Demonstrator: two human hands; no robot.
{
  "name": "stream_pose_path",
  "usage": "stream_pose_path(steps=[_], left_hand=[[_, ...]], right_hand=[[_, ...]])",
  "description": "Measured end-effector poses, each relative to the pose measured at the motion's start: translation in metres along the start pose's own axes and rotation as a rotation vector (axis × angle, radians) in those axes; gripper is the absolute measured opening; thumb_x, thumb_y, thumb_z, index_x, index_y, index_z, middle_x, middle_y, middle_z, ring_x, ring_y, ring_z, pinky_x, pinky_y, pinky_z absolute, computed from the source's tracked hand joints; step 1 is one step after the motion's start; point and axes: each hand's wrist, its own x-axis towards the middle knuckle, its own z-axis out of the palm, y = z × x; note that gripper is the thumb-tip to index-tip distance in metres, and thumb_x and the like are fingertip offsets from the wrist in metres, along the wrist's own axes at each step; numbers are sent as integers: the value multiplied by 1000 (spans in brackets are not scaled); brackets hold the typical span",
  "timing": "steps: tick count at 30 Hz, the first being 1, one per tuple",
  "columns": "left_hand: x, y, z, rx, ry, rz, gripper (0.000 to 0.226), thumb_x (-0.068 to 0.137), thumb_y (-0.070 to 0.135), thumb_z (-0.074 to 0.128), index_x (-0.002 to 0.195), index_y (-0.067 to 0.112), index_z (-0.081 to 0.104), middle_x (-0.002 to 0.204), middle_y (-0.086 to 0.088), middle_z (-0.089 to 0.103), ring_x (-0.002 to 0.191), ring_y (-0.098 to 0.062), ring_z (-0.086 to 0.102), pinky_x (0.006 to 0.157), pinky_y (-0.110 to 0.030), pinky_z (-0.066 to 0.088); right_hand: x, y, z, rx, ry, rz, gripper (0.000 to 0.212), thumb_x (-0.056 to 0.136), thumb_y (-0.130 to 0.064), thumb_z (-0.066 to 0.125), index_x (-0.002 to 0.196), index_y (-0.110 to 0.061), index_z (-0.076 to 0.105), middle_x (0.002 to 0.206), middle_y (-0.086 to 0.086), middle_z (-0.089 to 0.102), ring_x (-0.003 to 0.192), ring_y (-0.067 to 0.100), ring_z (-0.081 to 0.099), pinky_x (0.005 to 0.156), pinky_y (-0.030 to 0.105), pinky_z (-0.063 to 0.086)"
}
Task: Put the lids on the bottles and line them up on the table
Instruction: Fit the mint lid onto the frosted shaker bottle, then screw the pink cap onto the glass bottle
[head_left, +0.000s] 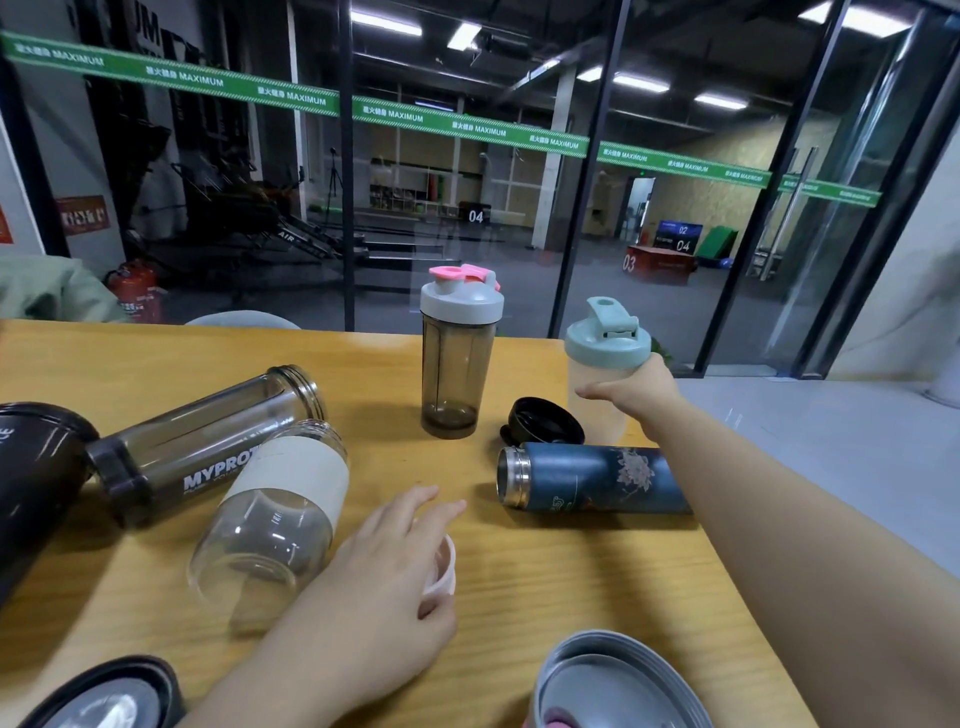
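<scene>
A wooden table (571, 582) fills the lower half of the frame, with a glass wall (467, 182) carrying a green strip behind it across the top.

At the far left edge lies part of a large dark bottle (31, 483). Beside it, left of centre, a smoky bottle printed MYPROT (208, 441) lies on its side without a lid, its open mouth pointing up and right. Touching it below, a clear glass bottle with a cream band (275, 514) also lies on its side, open.

Right of centre, a blue metal flask (592, 480) lies on its side, its open steel mouth facing left. Just above it rests a black lid (545, 421), upside down.

At upper centre a smoky shaker with a grey and pink lid (457, 358) stands upright. To its right the right hand (639, 395) grips a frosted bottle with a pale teal lid (602, 364), upright near the table's far right edge, fingers wrapped round its body.

At lower centre the left hand (384, 561) covers a small white lid (441, 571) on the table, fingers curled over it and thumb against its rim.

Along the bottom edge sit a grey metal cup rim (613, 670) at right and a dark round lid (114, 691) at left.
</scene>
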Motion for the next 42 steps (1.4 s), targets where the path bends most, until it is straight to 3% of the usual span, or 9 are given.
stream_pose_path(steps=[5,14,20,23,28,31,35,39,42], left_hand=[[2,-2,1,-27,-4,-1,64,91,32,43,145,40,11,151,20,3,141,1,6,113,-17,15],[4,-8,7,-97,46,16,66,88,49,53,142,42,15,130,32,20,127,8,17,99,-9,15],[6,-10,7,-168,154,66,64,80,55,59,133,50,22,127,30,25,120,10,21,98,-5,17],[7,-6,3,-223,254,103,65,72,61,57,127,52,24,124,30,24,120,10,26,99,-11,21],[3,0,-2,-288,375,107,64,76,36,74,113,54,25,121,42,8,113,27,19,85,7,21],[3,1,-3,-314,397,119,62,70,49,72,109,53,24,118,38,13,113,22,23,86,6,22],[7,-4,-6,-369,538,118,64,66,63,59,118,39,30,116,20,29,114,6,37,93,-16,36],[8,-6,-13,-349,666,206,66,69,56,64,120,27,34,115,17,32,118,7,35,96,-24,42],[9,-2,-11,-347,714,298,66,68,51,70,115,21,34,118,13,30,116,-12,45,94,-31,46]], right_hand=[[-2,-2,-1,48,-80,51,61,69,-8,84,120,-9,51,106,4,56,100,19,50,82,32,41],[6,8,1,67,-51,122,73,63,-17,88,124,-8,48,113,7,56,106,21,49,85,34,44],[3,5,0,105,-72,192,84,63,-24,88,132,-9,42,128,8,54,124,27,47,102,42,42],[-7,-2,-4,152,-73,205,87,67,-31,86,137,-10,39,130,5,52,119,24,48,93,35,44],[-53,-22,-16,177,3,187,82,70,-50,78,131,-8,43,116,4,56,86,14,56,69,27,52],[-96,-34,-15,218,-130,25,56,84,-45,66,116,0,55,82,2,52,72,15,50,67,25,47],[-150,-51,-3,295,-501,-91,23,91,-31,57,106,-15,60,101,9,65,87,19,65,83,35,54],[-168,-47,4,273,-768,-231,35,86,-35,65,119,-28,57,119,5,65,103,20,67,91,38,53],[-172,-40,7,318,-865,-233,49,78,-38,70,125,-39,54,128,2,61,108,22,66,94,39,52]])
